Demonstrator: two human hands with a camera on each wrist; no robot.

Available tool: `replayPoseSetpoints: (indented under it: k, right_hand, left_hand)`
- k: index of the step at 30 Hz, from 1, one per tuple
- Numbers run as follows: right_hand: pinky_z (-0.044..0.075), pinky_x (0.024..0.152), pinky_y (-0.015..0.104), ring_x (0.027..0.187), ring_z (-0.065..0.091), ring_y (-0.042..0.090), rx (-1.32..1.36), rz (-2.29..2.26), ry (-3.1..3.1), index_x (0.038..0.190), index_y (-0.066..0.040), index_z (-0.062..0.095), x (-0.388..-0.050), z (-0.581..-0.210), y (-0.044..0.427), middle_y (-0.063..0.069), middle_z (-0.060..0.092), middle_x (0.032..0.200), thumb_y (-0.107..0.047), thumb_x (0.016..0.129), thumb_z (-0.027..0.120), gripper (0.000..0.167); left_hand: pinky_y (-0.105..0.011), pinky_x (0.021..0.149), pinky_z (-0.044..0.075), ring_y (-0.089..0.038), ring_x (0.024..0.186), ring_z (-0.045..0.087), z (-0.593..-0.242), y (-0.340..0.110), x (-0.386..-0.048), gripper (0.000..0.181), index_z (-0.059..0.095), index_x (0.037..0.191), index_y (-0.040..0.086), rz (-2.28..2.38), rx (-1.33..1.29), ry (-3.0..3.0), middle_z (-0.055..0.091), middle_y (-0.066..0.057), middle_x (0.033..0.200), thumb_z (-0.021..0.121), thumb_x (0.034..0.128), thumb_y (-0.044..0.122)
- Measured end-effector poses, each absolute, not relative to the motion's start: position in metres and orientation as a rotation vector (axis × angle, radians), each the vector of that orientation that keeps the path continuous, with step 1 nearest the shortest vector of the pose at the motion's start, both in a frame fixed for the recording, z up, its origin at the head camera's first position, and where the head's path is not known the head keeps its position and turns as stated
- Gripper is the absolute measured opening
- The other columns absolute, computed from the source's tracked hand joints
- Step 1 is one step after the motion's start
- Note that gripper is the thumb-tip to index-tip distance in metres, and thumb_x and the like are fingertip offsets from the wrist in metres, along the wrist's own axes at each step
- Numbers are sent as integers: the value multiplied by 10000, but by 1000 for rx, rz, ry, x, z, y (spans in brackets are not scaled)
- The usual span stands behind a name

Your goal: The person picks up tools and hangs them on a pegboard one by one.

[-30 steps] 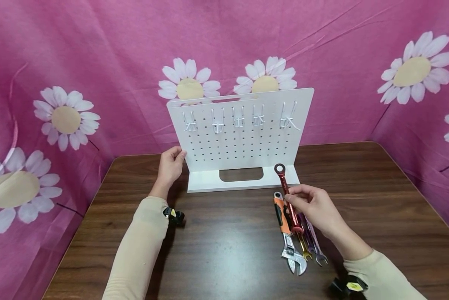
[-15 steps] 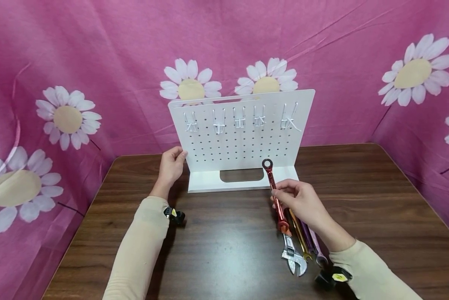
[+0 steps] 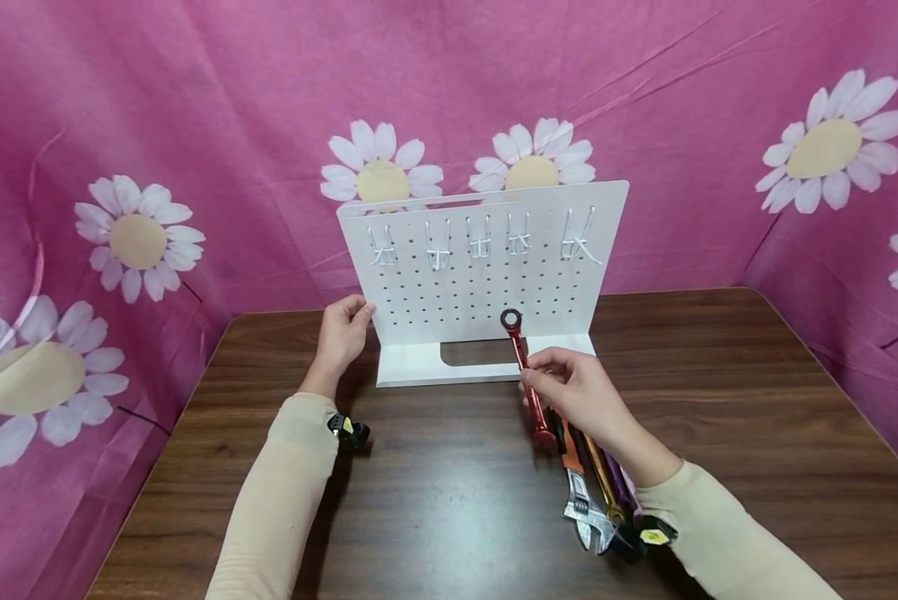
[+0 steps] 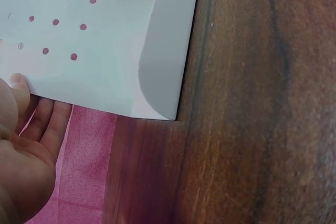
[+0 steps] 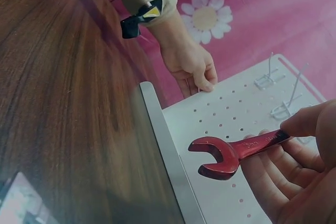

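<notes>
My right hand [image 3: 574,390] pinches a red combination wrench [image 3: 534,404] about its middle, ring end up, in front of the pegboard's base. In the right wrist view the open jaw of the wrench [image 5: 220,157] points away from the fingers. With thumb in front and fingers behind, my left hand [image 3: 343,333] grips the left edge of the white pegboard [image 3: 479,292]; the left wrist view shows that hand [image 4: 31,145] at the board's edge [image 4: 105,77]. Several white hooks [image 3: 480,242] line the upper part of the board.
On the table [image 3: 433,483], below my right hand, lie an adjustable wrench [image 3: 579,492] with an orange and black handle, a gold wrench [image 3: 602,479] and a purple wrench [image 3: 621,482], partly hidden by the wrist. A pink flowered cloth [image 3: 268,125] hangs behind.
My right hand has carried the red wrench leftward, from over the other wrenches to before the base's cutout. The left hand keeps its grip on the board's edge.
</notes>
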State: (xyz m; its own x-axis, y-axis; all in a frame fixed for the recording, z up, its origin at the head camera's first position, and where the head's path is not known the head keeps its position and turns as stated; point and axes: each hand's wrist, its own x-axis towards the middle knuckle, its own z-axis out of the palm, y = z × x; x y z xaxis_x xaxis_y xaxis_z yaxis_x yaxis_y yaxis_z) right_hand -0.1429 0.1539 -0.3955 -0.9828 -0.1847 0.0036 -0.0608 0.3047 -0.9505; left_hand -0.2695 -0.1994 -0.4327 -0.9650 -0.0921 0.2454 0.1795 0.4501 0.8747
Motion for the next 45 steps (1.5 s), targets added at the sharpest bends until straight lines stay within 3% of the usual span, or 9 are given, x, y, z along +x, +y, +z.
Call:
replayPoseSetpoints:
  k: [8,15,23,31,36,40,45]
  right_hand:
    - [537,636,236,707,671,37,-272,-1728,2508,1109,54,719,-153,-392,142,112,799,881,-106,1005,721,190]
    - [549,676,222,751,689,21,-314,-1755,2476,1105,56,722,-160,-393,128,179,803,959,-89,1007,720,174]
    - [566,731,199,789,693,4,-339,-1795,2462,1111,76,725,-167,-395,114,188,792,1027,-61,1000,722,177]
    - [571,798,212,867,727,78,-365,-1766,2482,1128,44,747,-171,-392,104,186,797,1084,-88,1004,734,182]
    - [576,728,240,780,705,98,-376,-1769,2445,1149,58,738,-174,-388,97,189,798,1043,-90,1008,727,205]
    - [630,737,320,763,706,101,-400,-1806,2393,1154,86,722,-176,-385,89,221,795,1040,-76,1011,717,216]
    - [657,755,342,867,765,177,-436,-1874,2320,1148,99,718,-178,-381,80,274,786,1069,-45,1014,705,198]
  left_hand:
    - [-198,690,432,-73,755,521,-433,-199,-270,209,745,1027,-94,-1512,-60,-2437,730,-267,984,626,1088,67]
    - [-170,685,452,-189,812,610,-432,-198,-270,195,757,1046,-101,-1515,-39,-2436,760,-271,1035,633,1079,46]
    - [-177,661,424,-57,760,530,-432,-198,-270,203,777,1108,-91,-1508,-15,-2449,763,-255,1038,640,1077,56]
    - [-162,715,468,-128,875,610,-430,-199,-269,223,780,1151,-69,-1558,45,-2474,774,-234,1107,642,1088,95]
    - [-180,697,463,-227,915,620,-428,-199,-269,233,780,1134,-58,-1592,76,-2488,764,-181,1018,639,1096,124]
    - [-182,689,462,-172,862,607,-427,-200,-269,230,773,1108,-67,-1602,77,-2484,750,-109,930,642,1093,122]
    - [-195,645,428,-87,741,526,-428,-199,-269,213,754,1038,-77,-1605,60,-2464,678,-73,821,644,1087,98]
